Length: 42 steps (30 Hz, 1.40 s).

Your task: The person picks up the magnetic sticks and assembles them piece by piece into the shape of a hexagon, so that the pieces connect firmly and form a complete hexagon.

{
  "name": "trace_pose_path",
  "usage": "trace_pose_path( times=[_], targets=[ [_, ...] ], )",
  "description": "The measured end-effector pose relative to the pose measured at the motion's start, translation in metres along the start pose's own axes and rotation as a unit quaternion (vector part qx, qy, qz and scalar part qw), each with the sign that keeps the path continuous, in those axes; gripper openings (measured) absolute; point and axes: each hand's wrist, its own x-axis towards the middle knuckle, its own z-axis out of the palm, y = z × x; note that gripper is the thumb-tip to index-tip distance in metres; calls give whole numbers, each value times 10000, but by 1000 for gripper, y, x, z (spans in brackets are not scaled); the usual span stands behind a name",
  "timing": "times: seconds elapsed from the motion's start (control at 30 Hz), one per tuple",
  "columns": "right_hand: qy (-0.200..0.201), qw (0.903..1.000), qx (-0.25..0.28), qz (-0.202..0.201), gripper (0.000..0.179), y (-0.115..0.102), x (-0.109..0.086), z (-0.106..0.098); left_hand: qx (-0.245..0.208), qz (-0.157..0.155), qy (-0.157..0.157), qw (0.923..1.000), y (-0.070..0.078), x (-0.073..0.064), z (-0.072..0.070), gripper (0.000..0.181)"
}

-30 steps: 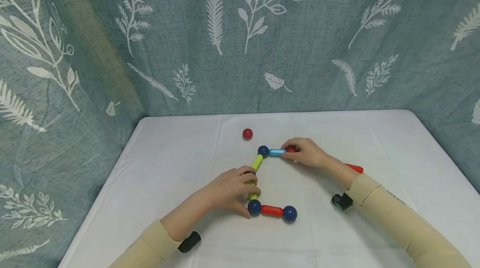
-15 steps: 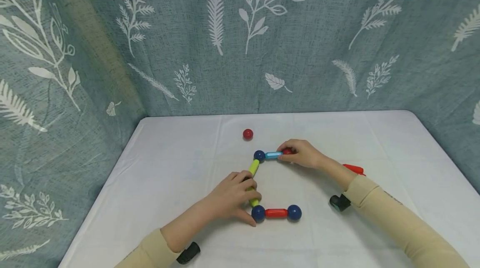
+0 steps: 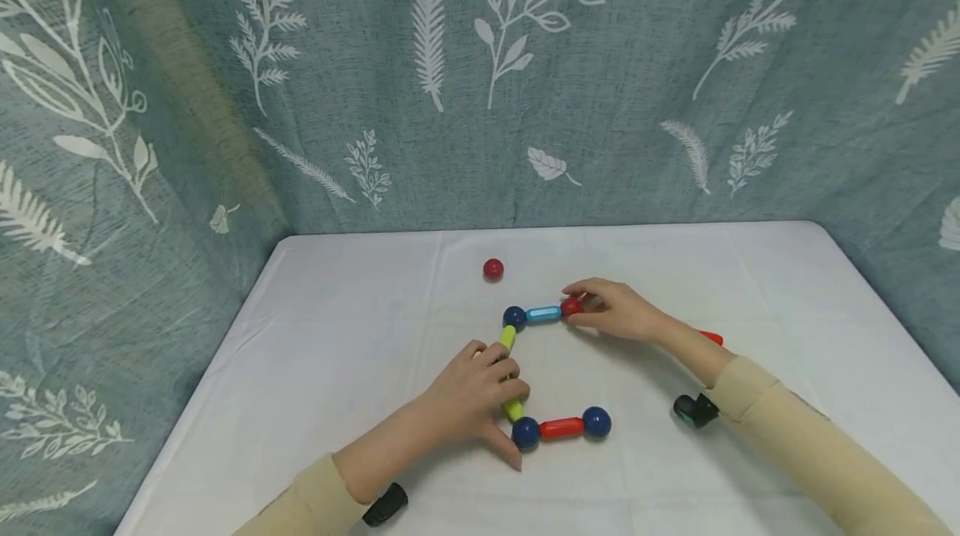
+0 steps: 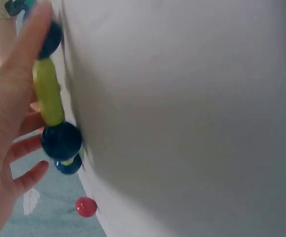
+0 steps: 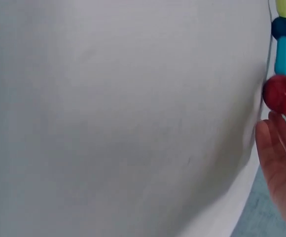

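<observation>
A chain of magnetic balls and rods lies on the white table. My left hand (image 3: pixel 476 390) grips its lime-green rods (image 4: pixel 48 94) from the left, fingers over them and thumb beside the near blue ball (image 3: pixel 526 433). The middle blue ball (image 4: pixel 61 140) is hidden beneath this hand in the head view. From the near ball a red rod (image 3: pixel 562 428) leads to another blue ball (image 3: pixel 597 423). At the far end, a blue ball (image 3: pixel 514 318) joins a light blue rod (image 3: pixel 543 314) capped by a red ball (image 5: pixel 280 94). My right hand (image 3: pixel 617 311) holds that red ball between thumb and fingers.
A loose red ball (image 3: pixel 492 270) sits farther back on the white-covered table (image 3: pixel 360 303). Part of a red rod (image 3: pixel 711 338) shows behind the right forearm. A leaf-patterned curtain (image 3: pixel 450 161) hangs behind and left of the table.
The chain's far end has moved left and nearer, its near end to the right. My right fingers have shifted off the light blue rod, so the red ball shows more.
</observation>
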Motion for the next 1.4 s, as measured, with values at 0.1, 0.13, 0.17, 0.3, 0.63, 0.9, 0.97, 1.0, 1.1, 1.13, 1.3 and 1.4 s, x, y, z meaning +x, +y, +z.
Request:
trace_pose_path(
  times=[0.1, 0.13, 0.17, 0.3, 0.63, 0.9, 0.97, 1.0, 1.1, 1.13, 1.3, 1.4],
  targets=[
    [200, 9998, -43, 34, 38, 5, -9, -7, -315, -56, -8, 9995, -6, 12, -4, 74],
    [279, 9996, -62, 6, 35, 6, -12, -10, -486, -61, 64, 9988, -9, 17, -5, 68],
    [353, 9994, -68, 19, 32, 8, -16, -13, -664, -56, 160, 9976, -11, 23, -6, 62],
    [598, 9979, -155, 174, 23, 17, -35, -29, -1534, -219, 512, 9866, -23, 49, -3, 34],
    [579, 9915, -760, 883, 19, 37, -98, -74, -3238, -1543, 74, 9334, -55, 98, 19, 43],
    [304, 9890, -791, 1209, 20, 49, -118, -82, -3484, -1666, -220, 9221, -61, 107, 26, 46],
    [309, 9880, -794, 1288, 22, 50, -118, -80, -3479, -1685, -276, 9218, -60, 108, 27, 46],
    [319, 9873, -800, 1337, 23, 51, -117, -78, -3461, -1699, -310, 9222, -60, 109, 28, 46],
    [388, 9852, -805, 1462, 26, 53, -112, -74, -3402, -1727, -388, 9236, -59, 112, 30, 45],
    [432, 9848, -833, 1464, 26, 53, -110, -72, -3393, -1731, -404, 9238, -58, 113, 30, 45],
    [723, 9860, -1016, 1104, 24, 47, -95, -62, -3481, -1790, -386, 9194, -57, 115, 33, 45],
    [795, 9886, -973, 829, 25, 37, -82, -53, -3549, -1817, -360, 9164, -57, 115, 35, 44]
  ],
)
